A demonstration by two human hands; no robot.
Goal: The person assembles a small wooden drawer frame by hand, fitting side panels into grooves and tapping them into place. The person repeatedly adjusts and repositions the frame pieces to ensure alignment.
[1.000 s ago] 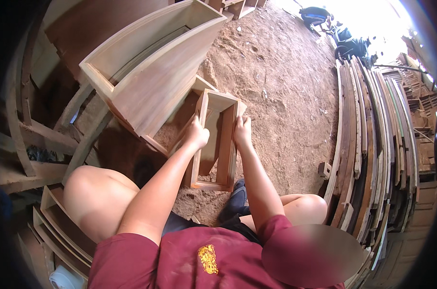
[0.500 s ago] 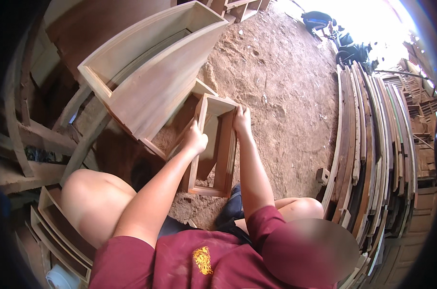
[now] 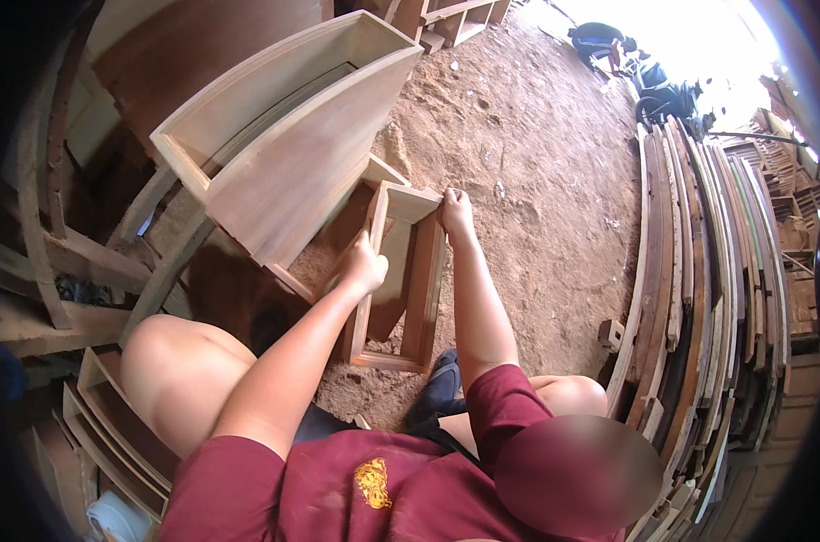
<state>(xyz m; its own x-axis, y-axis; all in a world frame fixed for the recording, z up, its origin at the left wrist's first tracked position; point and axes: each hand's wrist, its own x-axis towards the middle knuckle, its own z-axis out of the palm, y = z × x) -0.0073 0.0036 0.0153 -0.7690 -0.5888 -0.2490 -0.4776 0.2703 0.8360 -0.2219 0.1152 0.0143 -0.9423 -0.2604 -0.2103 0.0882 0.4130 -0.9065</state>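
Observation:
Between my arms an open rectangular wooden frame, like a small drawer without a bottom, stands tilted over the dirt floor. My left hand is closed around its left rail. At the far right corner my right hand has its fingers curled in against the frame's outer side. Whether something small is under those fingers is hidden. Beyond the frame, to the left, a larger pale wooden box with an open top leans toward the floor. Its lower part runs behind the frame and my left hand.
Long boards lie stacked along the right side. A small wooden block sits near them. Wooden frames and beams crowd the left, with a white container at lower left. Far off, a person bends down.
My right hand has slid slightly away from me along the frame's right side, toward its far corner. My left hand keeps its hold. The view has shifted a little.

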